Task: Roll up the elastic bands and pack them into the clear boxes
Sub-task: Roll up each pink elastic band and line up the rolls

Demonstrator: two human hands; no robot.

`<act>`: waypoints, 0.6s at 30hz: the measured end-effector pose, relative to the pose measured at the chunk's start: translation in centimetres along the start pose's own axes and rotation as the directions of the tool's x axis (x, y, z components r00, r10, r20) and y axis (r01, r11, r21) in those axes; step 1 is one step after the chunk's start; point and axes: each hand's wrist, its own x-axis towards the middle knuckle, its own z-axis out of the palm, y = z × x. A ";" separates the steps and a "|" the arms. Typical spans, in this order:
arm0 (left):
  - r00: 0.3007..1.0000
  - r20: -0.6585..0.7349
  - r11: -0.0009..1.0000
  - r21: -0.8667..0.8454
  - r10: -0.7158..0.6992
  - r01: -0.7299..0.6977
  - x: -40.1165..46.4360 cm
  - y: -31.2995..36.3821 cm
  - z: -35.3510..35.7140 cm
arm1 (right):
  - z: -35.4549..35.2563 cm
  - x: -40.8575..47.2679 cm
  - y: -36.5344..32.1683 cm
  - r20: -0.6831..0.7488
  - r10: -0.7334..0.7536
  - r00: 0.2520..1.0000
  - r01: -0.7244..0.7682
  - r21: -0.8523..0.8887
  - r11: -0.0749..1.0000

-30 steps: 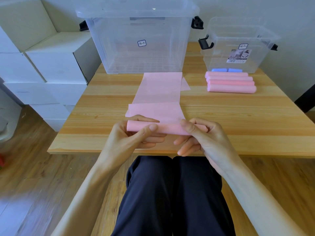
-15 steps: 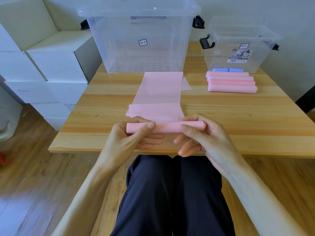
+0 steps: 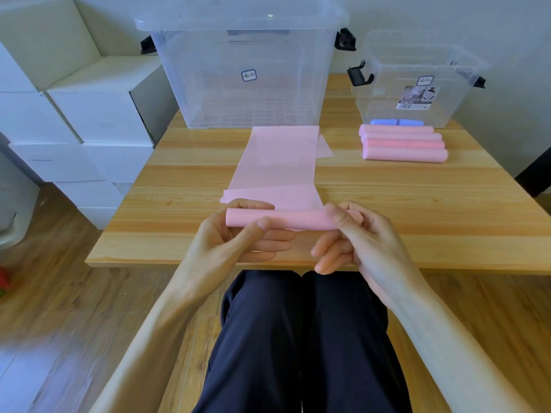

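Note:
A pink elastic band (image 3: pixel 277 162) lies flat on the wooden table (image 3: pixel 417 204), running from the large clear box (image 3: pixel 247 70) toward me. Its near end is wound into a pink roll (image 3: pixel 292 220) held just above the table's front part. My left hand (image 3: pixel 235 242) pinches the roll's left end between thumb and fingers. My right hand (image 3: pixel 360 242) pinches the right end, thumb on top. Several finished pink rolls (image 3: pixel 404 143) lie side by side in front of the small clear box (image 3: pixel 417 84), which holds a blue roll (image 3: pixel 396 122).
White cardboard boxes (image 3: pixel 74 114) are stacked on the floor left of the table. The large box wears its lid with black latches. My legs in dark trousers (image 3: pixel 301 338) are under the table's near edge. A dark object (image 3: pixel 536 174) stands at the far right.
The roll has turned and moved a little away from me, taking up more of the flat band. Both hands kept their hold on its ends and shifted their fingers.

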 end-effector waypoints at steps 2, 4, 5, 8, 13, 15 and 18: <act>1.000 -0.029 1.000 0.025 0.002 -0.001 0.0 0.0 0.0 | -0.1 -0.1 -0.1 0.033 0.011 0.999 -0.012 0.013 1.000; 0.998 -0.060 0.999 0.043 -0.003 0.006 0.1 -0.1 -0.1 | -0.1 -0.2 -0.2 0.061 0.002 0.998 -0.003 0.012 1.000; 0.998 -0.067 0.999 0.043 -0.008 0.011 0.0 -0.1 -0.2 | -0.1 -0.2 -0.2 0.060 -0.006 0.998 0.005 0.011 1.000; 0.999 -0.035 1.000 0.018 -0.024 0.025 -0.1 -0.2 -0.1 | -0.1 -0.2 -0.2 0.021 -0.016 1.000 0.016 0.015 1.000; 0.999 -0.036 1.000 -0.002 -0.009 0.009 -0.1 -0.2 0.1 | -0.1 -0.1 -0.3 0.043 0.011 0.999 -0.012 0.014 1.000; 0.999 -0.052 1.000 0.012 0.007 -0.007 0.0 -0.2 0.0 | -0.1 -0.1 -0.2 0.053 0.008 0.999 -0.009 0.015 1.000; 0.999 -0.029 1.000 0.011 0.013 -0.013 -0.1 -0.1 -0.1 | -0.3 -0.1 -0.2 0.027 0.009 1.000 -0.009 0.002 1.000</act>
